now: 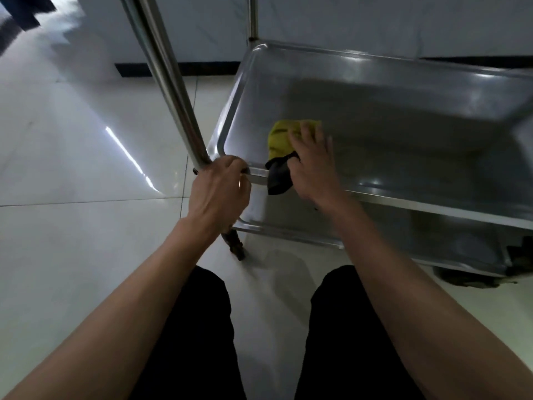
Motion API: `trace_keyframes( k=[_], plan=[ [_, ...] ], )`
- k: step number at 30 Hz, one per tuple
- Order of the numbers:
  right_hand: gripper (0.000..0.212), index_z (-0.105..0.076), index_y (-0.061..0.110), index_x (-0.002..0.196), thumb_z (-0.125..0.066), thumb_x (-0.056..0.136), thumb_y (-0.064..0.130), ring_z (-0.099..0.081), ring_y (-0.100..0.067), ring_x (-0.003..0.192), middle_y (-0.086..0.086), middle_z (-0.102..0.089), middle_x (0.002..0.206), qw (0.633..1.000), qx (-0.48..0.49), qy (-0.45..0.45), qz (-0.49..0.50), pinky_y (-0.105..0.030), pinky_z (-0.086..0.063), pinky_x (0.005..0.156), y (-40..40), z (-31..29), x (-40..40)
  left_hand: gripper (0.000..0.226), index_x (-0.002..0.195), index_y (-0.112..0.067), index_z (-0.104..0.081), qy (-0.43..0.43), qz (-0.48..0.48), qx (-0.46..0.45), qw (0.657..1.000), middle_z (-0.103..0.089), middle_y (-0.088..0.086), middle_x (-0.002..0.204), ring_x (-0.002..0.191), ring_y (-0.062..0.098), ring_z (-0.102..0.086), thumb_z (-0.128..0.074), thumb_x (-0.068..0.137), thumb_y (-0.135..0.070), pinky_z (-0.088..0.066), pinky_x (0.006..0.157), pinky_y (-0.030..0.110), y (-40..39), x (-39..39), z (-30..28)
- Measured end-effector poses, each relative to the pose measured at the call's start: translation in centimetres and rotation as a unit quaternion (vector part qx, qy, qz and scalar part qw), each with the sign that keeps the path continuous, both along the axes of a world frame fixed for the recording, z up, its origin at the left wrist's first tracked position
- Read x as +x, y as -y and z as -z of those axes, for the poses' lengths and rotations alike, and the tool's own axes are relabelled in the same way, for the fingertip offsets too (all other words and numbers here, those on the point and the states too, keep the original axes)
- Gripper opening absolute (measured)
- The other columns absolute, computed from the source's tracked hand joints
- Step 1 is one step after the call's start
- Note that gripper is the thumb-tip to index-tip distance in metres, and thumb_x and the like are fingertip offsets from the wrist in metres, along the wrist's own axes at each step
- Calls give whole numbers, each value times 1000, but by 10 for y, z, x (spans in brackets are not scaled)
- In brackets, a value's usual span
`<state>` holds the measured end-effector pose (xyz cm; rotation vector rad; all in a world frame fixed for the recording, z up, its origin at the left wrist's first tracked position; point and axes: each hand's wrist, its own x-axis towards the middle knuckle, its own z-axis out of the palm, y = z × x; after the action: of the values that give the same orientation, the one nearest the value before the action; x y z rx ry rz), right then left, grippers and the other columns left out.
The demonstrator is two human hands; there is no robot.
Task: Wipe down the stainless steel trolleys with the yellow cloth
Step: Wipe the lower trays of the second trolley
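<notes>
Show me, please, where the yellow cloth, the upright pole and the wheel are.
yellow cloth (281, 137): head view, bare yellow part left of the fingers.
upright pole (170, 82): head view, mid-shaft.
wheel (237, 247): head view, its dark bracket.

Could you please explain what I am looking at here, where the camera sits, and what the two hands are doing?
There is no machine here: a person wears one wide-angle camera on the head, looking down past dark trousers at both bare arms. In front stands a stainless steel trolley on a pale tiled floor. The left hand grips the trolley's near corner, where an upright post meets the tray rim, probably to steady it. The right hand presses a yellow cloth flat onto the tray surface, fingers spread over it. The cloth has a dark part that hangs over the near rim. A lower shelf and a wheel show below.
</notes>
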<state>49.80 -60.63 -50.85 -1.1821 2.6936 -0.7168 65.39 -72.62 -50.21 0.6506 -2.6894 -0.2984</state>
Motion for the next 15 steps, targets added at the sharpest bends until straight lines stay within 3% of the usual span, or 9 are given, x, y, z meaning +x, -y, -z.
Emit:
trace_keyframes(
  k=[3, 7, 10, 15],
  plan=[
    [51, -34, 15, 152, -37, 102, 21, -3, -25, 153, -6, -13, 166, 1000, -27, 5, -10, -45, -6, 124, -5, 0, 0, 26, 109, -15, -75, -24, -12, -35, 999, -67, 5, 114, 108, 27, -59, -57, 91, -14, -53, 86, 41, 4, 10, 5],
    [48, -40, 20, 150, -43, 103, 25, -10, -22, 152, -3, -17, 165, 1000, 7, -10, -20, -44, -20, 122, 1, -4, -3, 31, 110, -17, -74, -1, -41, -27, 999, -69, 5, 106, 98, 30, -63, -59, 84, -15, -49, 83, 41, -5, 9, 5],
    [47, -44, 20, 148, -47, 101, 27, -14, -23, 151, -2, -21, 164, 999, 15, -20, -40, -45, -22, 120, 13, -6, -4, 29, 111, -19, -72, -2, -61, 2, 998, -71, 0, 109, 98, 26, -65, -60, 85, -20, -50, 80, 37, 0, 15, 1],
    [47, -49, 22, 145, -54, 98, 29, -17, -24, 149, -3, -24, 163, 997, 8, -2, -82, -43, -21, 119, 49, -10, 2, 39, 120, -18, -71, -17, -41, 19, 999, -68, -1, 126, 116, 23, -62, -63, 83, -11, -54, 88, 38, 0, 23, 0]
  ],
)
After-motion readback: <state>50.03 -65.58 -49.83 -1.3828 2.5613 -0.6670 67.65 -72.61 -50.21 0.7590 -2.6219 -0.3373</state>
